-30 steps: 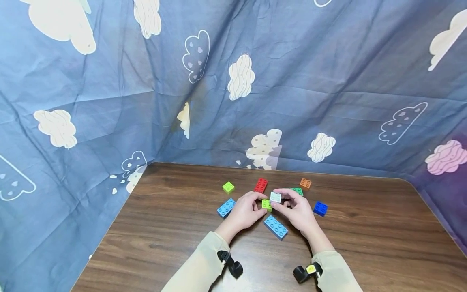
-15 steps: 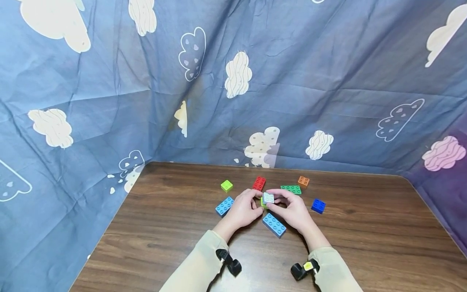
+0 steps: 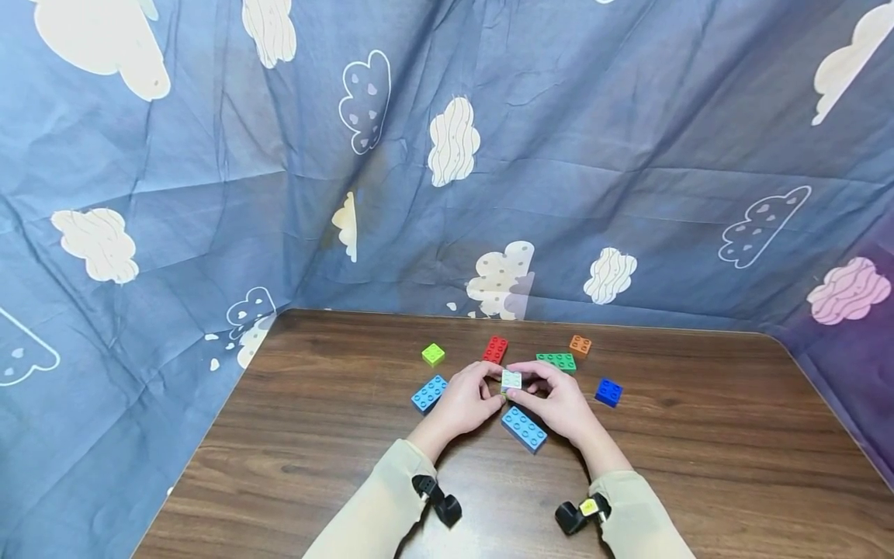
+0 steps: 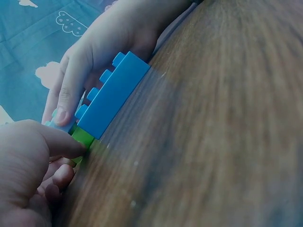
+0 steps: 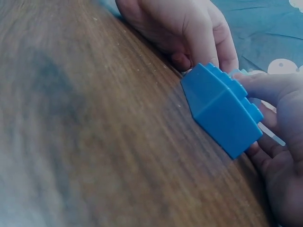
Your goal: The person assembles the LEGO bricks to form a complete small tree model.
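My left hand (image 3: 461,402) pinches a lime green toy brick (image 4: 83,137) low against the table, between thumb and fingers. My right hand (image 3: 562,402) grips a small pale white-blue brick (image 3: 512,378), which sits over the green one. Whether the two bricks are pressed fully together cannot be told. In the head view the pale brick hides nearly all of the green one. Just in front of both hands lies a light blue eight-stud brick (image 3: 524,430), studs up; in the right wrist view this blue brick (image 5: 225,113) covers the held pair.
Around the hands on the wooden table (image 3: 293,435) lie another light blue brick (image 3: 429,394), a lime brick (image 3: 433,355), a red brick (image 3: 495,349), a green brick (image 3: 556,362), an orange brick (image 3: 580,345) and a dark blue brick (image 3: 609,392). A cloud-print cloth (image 3: 405,256) hangs behind.
The right hand has moved the pale brick left, from beside the lime green brick to on top of it. The left hand has kept its hold. The head view has shifted slightly.
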Motion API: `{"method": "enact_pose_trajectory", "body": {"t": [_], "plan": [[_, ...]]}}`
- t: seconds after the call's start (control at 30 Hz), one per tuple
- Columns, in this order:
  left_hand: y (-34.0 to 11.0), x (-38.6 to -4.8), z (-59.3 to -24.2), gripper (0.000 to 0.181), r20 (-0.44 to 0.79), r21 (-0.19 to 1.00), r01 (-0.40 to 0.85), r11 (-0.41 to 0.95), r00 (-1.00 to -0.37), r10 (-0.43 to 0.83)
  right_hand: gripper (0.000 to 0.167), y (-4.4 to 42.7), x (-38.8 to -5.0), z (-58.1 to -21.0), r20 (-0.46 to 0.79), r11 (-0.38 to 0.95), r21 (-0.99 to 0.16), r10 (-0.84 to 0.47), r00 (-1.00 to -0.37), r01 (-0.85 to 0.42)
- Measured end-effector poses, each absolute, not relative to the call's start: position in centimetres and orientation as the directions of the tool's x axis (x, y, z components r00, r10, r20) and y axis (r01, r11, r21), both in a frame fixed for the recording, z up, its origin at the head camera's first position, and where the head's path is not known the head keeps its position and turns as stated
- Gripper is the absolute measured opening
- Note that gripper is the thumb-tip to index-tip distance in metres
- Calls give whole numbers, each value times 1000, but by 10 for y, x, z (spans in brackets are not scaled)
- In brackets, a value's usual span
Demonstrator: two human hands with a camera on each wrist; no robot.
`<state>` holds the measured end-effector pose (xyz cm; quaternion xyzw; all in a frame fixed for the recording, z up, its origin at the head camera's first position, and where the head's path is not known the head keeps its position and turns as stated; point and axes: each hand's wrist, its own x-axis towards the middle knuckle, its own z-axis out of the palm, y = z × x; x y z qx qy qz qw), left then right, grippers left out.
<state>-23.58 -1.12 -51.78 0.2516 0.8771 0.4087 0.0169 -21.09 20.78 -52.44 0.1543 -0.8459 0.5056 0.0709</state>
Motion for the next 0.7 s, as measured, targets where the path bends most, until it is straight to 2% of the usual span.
{"method": "enact_pose_trajectory", "body": {"t": [0.23,0.7], "plan": [[-12,-237,-519,39,185,728,435,530,-869,459,38,210,-210,-523,235,434,-852,-183,-954,-293],[-12,-236,-518,36,188,729,442,522,-863,468,33,211,-210,-525,269,430,-840,-199,-942,-330]]}}
